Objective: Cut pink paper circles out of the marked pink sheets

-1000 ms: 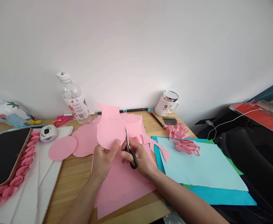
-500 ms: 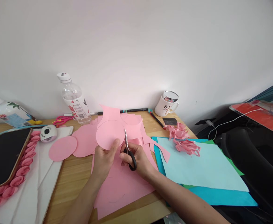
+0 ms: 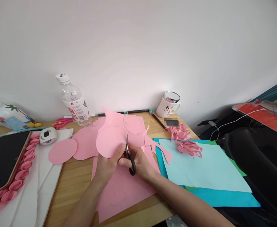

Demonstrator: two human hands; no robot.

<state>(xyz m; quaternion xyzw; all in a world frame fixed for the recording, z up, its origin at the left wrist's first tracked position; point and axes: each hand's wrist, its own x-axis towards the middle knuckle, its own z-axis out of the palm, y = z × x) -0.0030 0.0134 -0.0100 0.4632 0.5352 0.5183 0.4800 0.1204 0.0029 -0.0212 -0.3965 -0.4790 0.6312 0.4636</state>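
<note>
Between thumb and fingers, my left hand point(image 3: 110, 165) pinches a piece of pink paper point(image 3: 111, 142) with a drawn circle partly cut out. My right hand point(image 3: 138, 160) is closed around a pair of scissors point(image 3: 131, 164) with black handles, their blades pointing up at the circle's right edge. The blades look slightly apart or nearly closed; the lower part is hidden by my fingers. Beneath both hands lie pink sheets point(image 3: 119, 201) with pencil arcs. To the left, several cut pink circles point(image 3: 62, 151) overlap on the table.
A clear bottle point(image 3: 74, 107) and a white mug point(image 3: 168, 105) stand near the wall. Left are a phone point(image 3: 8, 157), pink paper rolls point(image 3: 22, 175) and pink-handled scissors point(image 3: 62, 122). Crumpled pink scraps point(image 3: 189, 148) rest by blue sheets point(image 3: 207, 170) on the right.
The pink paper has turned and dropped slightly, its upper part now spreading right. My hands have come closer together, and the scissors have shifted slightly left along the circle's edge.
</note>
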